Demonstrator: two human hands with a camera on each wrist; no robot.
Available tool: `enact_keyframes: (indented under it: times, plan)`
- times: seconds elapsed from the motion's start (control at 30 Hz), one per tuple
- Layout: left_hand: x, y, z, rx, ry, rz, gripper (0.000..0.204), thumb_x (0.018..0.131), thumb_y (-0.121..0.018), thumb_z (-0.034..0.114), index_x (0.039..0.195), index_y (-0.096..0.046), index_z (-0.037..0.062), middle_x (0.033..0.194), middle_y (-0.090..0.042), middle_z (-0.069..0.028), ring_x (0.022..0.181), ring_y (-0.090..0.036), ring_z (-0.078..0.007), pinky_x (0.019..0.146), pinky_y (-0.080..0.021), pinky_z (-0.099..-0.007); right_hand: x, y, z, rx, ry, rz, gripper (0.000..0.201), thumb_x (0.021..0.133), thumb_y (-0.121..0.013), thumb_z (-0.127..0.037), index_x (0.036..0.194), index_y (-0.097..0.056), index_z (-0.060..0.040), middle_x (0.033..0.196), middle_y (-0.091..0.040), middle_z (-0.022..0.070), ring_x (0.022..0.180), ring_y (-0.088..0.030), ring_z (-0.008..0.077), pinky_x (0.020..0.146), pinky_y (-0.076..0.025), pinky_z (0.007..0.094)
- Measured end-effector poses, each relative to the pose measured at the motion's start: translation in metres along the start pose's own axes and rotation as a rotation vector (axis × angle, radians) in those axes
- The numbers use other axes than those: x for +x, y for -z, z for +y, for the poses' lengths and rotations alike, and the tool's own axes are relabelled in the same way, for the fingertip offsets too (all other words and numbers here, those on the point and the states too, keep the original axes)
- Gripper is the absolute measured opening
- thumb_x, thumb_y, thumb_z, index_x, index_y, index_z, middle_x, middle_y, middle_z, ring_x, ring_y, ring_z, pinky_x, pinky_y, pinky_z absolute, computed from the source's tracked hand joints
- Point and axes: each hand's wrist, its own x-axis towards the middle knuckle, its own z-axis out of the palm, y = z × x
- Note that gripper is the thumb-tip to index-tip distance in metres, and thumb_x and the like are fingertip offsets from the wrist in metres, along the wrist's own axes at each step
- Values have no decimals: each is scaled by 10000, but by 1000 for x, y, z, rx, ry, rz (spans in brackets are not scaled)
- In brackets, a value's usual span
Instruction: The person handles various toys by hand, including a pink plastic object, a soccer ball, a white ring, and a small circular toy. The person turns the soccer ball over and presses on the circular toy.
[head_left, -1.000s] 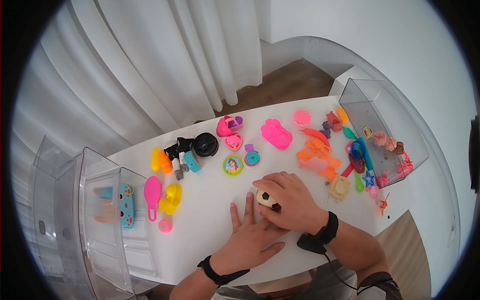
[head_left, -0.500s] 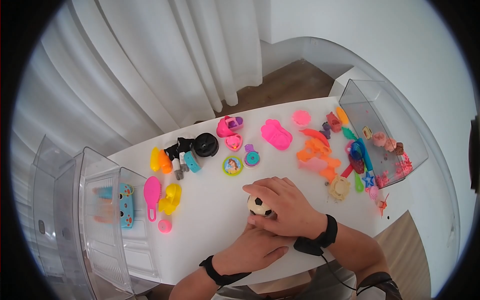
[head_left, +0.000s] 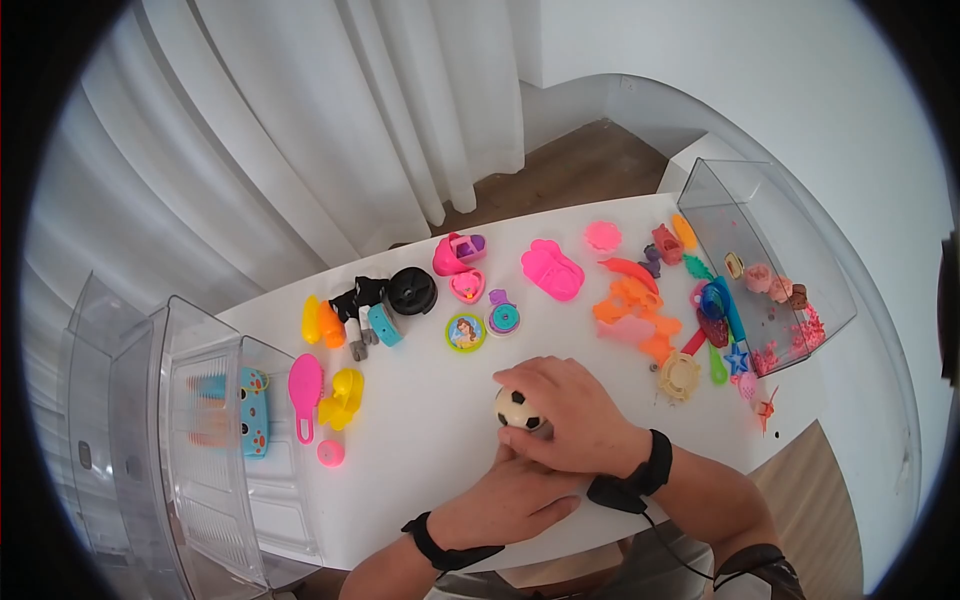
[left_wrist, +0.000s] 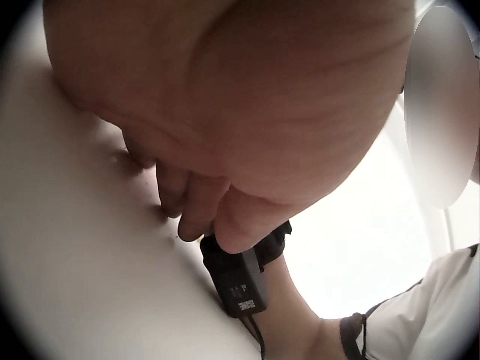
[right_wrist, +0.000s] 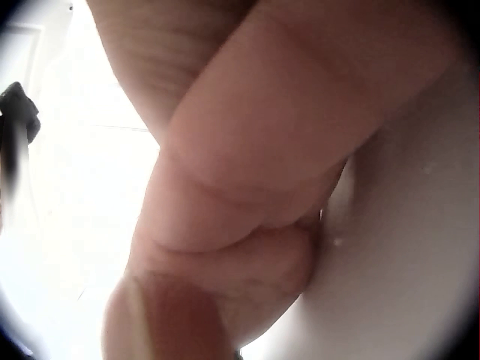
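My right hand [head_left: 580,418] grips a small soccer ball [head_left: 512,410], white with black patches, over the front middle of the white table [head_left: 420,430]. Its fingers and thumb curl round the ball's far and right sides. Just below, my left hand [head_left: 505,503] rests palm down on the table, its fingers running under the right hand and mostly hidden in the head view. Loosely bent left fingers [left_wrist: 196,210] show against the tabletop in the left wrist view. Skin fills most of the right wrist view, where the ball is out of sight.
Clear drawers [head_left: 210,440] stand at the left, a clear bin [head_left: 750,260] at the back right. Toys lie around: a pink brush [head_left: 304,385], yellow duck [head_left: 342,397], black round lid [head_left: 411,289], round picture disc [head_left: 465,331], pink mould [head_left: 553,268] and orange pieces [head_left: 640,315].
The right hand has brought the ball a little left and toward the person. The left hand's fingers, spread in sight a second ago, now lie under the right hand.
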Motion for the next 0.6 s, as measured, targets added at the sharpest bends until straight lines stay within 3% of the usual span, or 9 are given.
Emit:
enact_keyframes:
  times: [0.03,0.1,0.13,0.2,0.23,0.3,0.43,0.53,0.6]
  plan:
    - [-1,0,2,0,0,1,403,981,-652,190,1372,-662,92,1354,-654,-173,1402,-489,-390,1138,-237,-731,0,3,0,0,0,-1,606,859,-802,-318,1379,-605,-79,1226,-653,148,1128,-629,339,976,-483,454]
    - [-1,0,7,125,77,17,401,992,-649,229,1382,-669,137,1473,-598,-154,1505,-382,-385,1141,-57,-827,2,9,0,28,-53,26,619,852,-822,-308,1383,-606,-75,1227,-663,158,1124,-633,369,987,-489,470]
    - [-1,0,6,125,78,18,401,992,-649,229,1382,-669,137,1473,-598,-154,1505,-382,-385,1141,-57,-827,3,9,-1,28,-51,25,619,852,-822,-308,1383,-606,-75,1227,-663,158,1124,-633,369,987,-489,470]
    - [0,0,2,25,51,32,410,991,-668,213,1392,-684,129,1390,-659,-154,1401,-491,-379,1130,-228,-686,3,8,-4,17,47,14,585,863,-803,-286,1369,-610,-64,1211,-666,166,1111,-631,375,972,-496,471]
    - [-1,-1,1,25,51,31,410,991,-668,213,1392,-684,129,1390,-659,-154,1401,-491,-379,1130,-228,-686,1,6,-2,17,47,15,585,863,-803,-286,1369,-610,-64,1211,-666,166,1111,-631,375,972,-496,471]
    - [-5,-2,0,126,162,-89,408,1004,-667,273,1397,-687,166,1496,-593,-145,1533,-338,-401,1152,-93,-777,-3,1,4,10,37,-39,599,878,-790,-301,1388,-598,-53,1235,-659,176,1131,-621,376,977,-494,476]
    - [-6,-1,4,254,215,4,413,1010,-670,327,1394,-689,175,1599,-488,-142,1609,-157,-435,1182,43,-793,-1,5,5,-10,6,74,612,884,-784,-306,1406,-590,-51,1247,-652,181,1142,-615,376,984,-494,479]
    - [-4,6,8,225,266,38,426,1013,-670,368,1388,-692,168,1662,-390,-146,1618,-53,-484,1154,142,-812,3,9,0,28,-20,125,602,884,-783,-303,1395,-597,-46,1255,-650,185,1152,-615,380,997,-492,487]
    - [-2,8,10,306,350,-40,476,1000,-669,405,1426,-665,191,1719,-298,-174,1559,59,-659,1136,51,-868,1,9,-1,-32,-31,-15,600,878,-790,-287,1387,-596,-37,1248,-652,188,1156,-620,386,992,-501,485]
